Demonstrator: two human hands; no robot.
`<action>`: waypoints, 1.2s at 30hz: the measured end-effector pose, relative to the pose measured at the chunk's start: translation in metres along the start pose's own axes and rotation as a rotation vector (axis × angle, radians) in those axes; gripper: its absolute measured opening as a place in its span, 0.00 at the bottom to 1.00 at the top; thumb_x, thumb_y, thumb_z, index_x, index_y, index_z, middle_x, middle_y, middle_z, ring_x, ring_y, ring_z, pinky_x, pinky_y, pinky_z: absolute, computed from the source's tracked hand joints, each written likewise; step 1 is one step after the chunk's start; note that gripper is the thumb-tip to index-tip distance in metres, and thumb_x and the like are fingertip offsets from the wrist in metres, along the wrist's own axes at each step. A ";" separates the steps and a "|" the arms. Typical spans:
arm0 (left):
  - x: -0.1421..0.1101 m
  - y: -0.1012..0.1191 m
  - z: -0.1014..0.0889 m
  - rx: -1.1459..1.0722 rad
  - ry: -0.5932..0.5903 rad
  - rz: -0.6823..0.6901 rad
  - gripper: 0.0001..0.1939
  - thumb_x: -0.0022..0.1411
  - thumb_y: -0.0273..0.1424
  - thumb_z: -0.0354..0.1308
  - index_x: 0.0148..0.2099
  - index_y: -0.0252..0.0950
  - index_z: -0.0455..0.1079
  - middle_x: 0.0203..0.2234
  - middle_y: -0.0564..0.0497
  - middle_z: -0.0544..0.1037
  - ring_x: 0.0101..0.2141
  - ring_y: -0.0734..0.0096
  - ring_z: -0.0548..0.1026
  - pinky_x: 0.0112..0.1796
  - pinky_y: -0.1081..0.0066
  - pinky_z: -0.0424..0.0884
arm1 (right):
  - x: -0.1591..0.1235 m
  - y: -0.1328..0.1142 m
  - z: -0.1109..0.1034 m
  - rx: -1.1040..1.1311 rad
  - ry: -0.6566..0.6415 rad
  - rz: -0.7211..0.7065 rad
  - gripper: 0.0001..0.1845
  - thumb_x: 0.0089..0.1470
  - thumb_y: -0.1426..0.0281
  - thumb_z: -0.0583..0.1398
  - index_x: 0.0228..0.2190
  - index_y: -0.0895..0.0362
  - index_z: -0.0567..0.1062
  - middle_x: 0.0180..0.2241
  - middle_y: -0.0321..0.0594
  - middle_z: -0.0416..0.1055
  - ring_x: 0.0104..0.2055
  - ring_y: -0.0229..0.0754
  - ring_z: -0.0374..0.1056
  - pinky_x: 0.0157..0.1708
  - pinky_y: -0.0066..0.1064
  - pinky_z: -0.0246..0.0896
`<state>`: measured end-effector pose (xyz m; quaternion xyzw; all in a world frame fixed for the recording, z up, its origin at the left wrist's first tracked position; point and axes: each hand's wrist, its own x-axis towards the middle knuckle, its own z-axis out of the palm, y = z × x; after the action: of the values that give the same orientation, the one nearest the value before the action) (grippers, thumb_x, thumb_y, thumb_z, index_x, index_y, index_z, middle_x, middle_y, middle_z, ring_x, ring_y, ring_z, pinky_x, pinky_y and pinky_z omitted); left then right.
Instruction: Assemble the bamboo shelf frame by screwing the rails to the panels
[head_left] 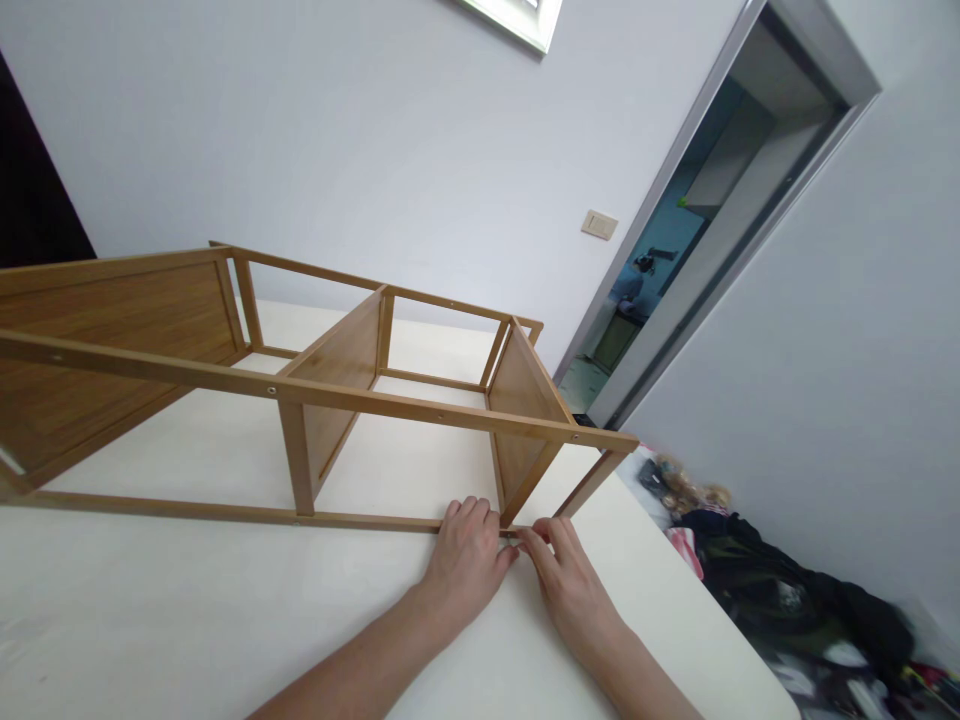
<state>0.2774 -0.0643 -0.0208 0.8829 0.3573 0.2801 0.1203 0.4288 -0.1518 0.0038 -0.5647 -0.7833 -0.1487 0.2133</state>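
Note:
A wooden shelf rack (360,400) lies on its side on a white table, with its panels standing upright between the long rails. My left hand (469,550) is closed over the lower near rail, its fingers curled around the wood beside the right-hand panel (529,400). Just to the right, my right hand (562,560) is pinched at the same rail, close to where that panel's edge meets it. A tiny dark spot shows between the two hands; whether it is a screw or a hole, I cannot tell. Screw heads or holes dot the upper near rail.
The white table (187,600) reaches to a slanting right edge. Beyond it lie dark clothes (795,590) and other items in a heap. Behind the rack is a pale wall with a light switch (599,224), and a doorway (667,230) opens at the right.

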 end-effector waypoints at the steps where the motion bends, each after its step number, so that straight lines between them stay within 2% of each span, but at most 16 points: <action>1: 0.000 0.000 0.000 0.001 0.002 0.002 0.07 0.59 0.34 0.62 0.36 0.36 0.69 0.33 0.48 0.73 0.39 0.59 0.70 0.42 0.58 0.65 | 0.001 0.000 -0.002 -0.004 0.003 -0.008 0.16 0.63 0.81 0.49 0.46 0.58 0.71 0.37 0.46 0.67 0.38 0.45 0.64 0.35 0.37 0.65; 5: -0.001 0.001 0.000 0.022 0.010 0.024 0.07 0.60 0.33 0.62 0.36 0.35 0.70 0.33 0.47 0.73 0.38 0.58 0.70 0.42 0.57 0.66 | 0.002 0.000 -0.006 -0.075 0.018 -0.136 0.13 0.63 0.81 0.51 0.43 0.60 0.73 0.34 0.47 0.69 0.35 0.46 0.62 0.34 0.39 0.63; 8: -0.002 0.000 0.000 0.034 0.008 0.033 0.07 0.60 0.33 0.62 0.37 0.35 0.70 0.34 0.47 0.73 0.38 0.59 0.70 0.42 0.57 0.66 | 0.001 0.001 -0.006 -0.141 0.017 -0.179 0.13 0.63 0.81 0.51 0.41 0.61 0.74 0.32 0.46 0.70 0.33 0.46 0.62 0.31 0.39 0.62; 13: -0.002 0.000 0.000 0.037 0.012 0.039 0.07 0.60 0.32 0.62 0.36 0.35 0.69 0.34 0.47 0.72 0.39 0.58 0.70 0.42 0.57 0.66 | -0.004 0.002 -0.003 -0.209 -0.021 -0.153 0.13 0.63 0.80 0.50 0.39 0.60 0.74 0.31 0.46 0.70 0.33 0.46 0.63 0.31 0.39 0.62; 20: -0.002 0.002 -0.001 0.042 0.027 0.039 0.06 0.60 0.32 0.62 0.36 0.35 0.69 0.33 0.47 0.72 0.38 0.57 0.70 0.42 0.57 0.66 | -0.008 0.004 0.000 -0.183 -0.056 -0.117 0.13 0.64 0.80 0.49 0.38 0.61 0.73 0.31 0.45 0.70 0.34 0.45 0.64 0.33 0.38 0.64; 25: -0.002 0.001 0.000 0.046 0.000 0.025 0.06 0.59 0.31 0.62 0.37 0.35 0.70 0.34 0.48 0.72 0.39 0.57 0.70 0.43 0.57 0.67 | -0.009 0.007 0.003 -0.161 -0.061 -0.123 0.14 0.64 0.78 0.51 0.45 0.62 0.73 0.32 0.46 0.71 0.35 0.46 0.64 0.34 0.38 0.63; 27: 0.001 -0.001 -0.002 0.025 -0.022 0.018 0.06 0.60 0.31 0.62 0.37 0.34 0.70 0.35 0.47 0.73 0.40 0.57 0.70 0.44 0.57 0.67 | -0.005 0.010 0.004 -0.143 -0.061 -0.100 0.13 0.64 0.77 0.51 0.44 0.60 0.74 0.33 0.45 0.71 0.35 0.46 0.63 0.34 0.38 0.62; 30: 0.006 -0.008 -0.011 -0.065 -0.035 0.015 0.09 0.59 0.31 0.63 0.42 0.34 0.70 0.38 0.47 0.74 0.43 0.58 0.71 0.46 0.58 0.68 | 0.005 0.016 0.007 -0.093 -0.044 -0.082 0.13 0.63 0.78 0.52 0.42 0.58 0.75 0.33 0.45 0.71 0.35 0.46 0.63 0.33 0.38 0.61; 33: 0.002 -0.022 -0.031 -0.137 -0.008 0.028 0.13 0.59 0.28 0.62 0.47 0.36 0.69 0.41 0.48 0.74 0.45 0.60 0.71 0.47 0.60 0.68 | 0.013 0.022 0.008 -0.056 -0.025 -0.103 0.16 0.60 0.82 0.51 0.41 0.57 0.75 0.34 0.45 0.72 0.35 0.45 0.64 0.32 0.36 0.60; 36: -0.019 -0.049 -0.062 -0.089 0.023 0.024 0.05 0.62 0.27 0.57 0.41 0.38 0.69 0.37 0.49 0.75 0.41 0.62 0.72 0.45 0.60 0.68 | 0.012 0.026 0.004 -0.029 -0.006 -0.122 0.20 0.57 0.85 0.49 0.41 0.57 0.74 0.35 0.46 0.72 0.35 0.45 0.65 0.33 0.35 0.62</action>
<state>0.2023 -0.0417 0.0013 0.8776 0.3353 0.3072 0.1519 0.4493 -0.1317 0.0067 -0.5194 -0.8146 -0.1709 0.1936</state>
